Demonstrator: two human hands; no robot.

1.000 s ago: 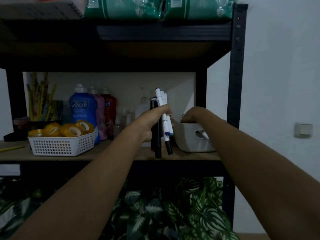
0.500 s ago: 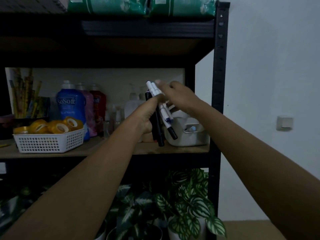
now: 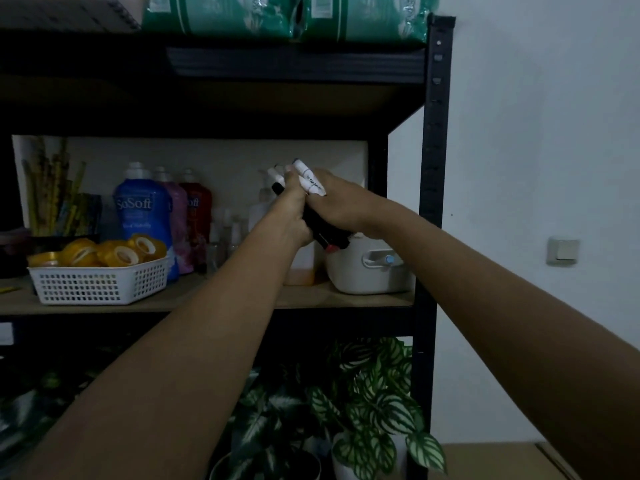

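On the left of the wooden shelf (image 3: 207, 299) stands a white basket (image 3: 98, 285) holding at least five yellow tape rolls (image 3: 117, 254), with three bottles (image 3: 178, 220), blue, pink and red, behind it. In the middle, raised above the shelf, the left hand (image 3: 294, 216) curls its fingers around a bundle of markers (image 3: 308, 181), white and black, too overlapped to count, and the right hand (image 3: 339, 209) grips the same bundle from the other side. Below them a white tub (image 3: 370, 275) shows one blue-capped marker (image 3: 389, 259) through its handle hole, two potted plants (image 3: 363, 393) stand underneath, and one light switch (image 3: 562, 251) sits on the pale wall.
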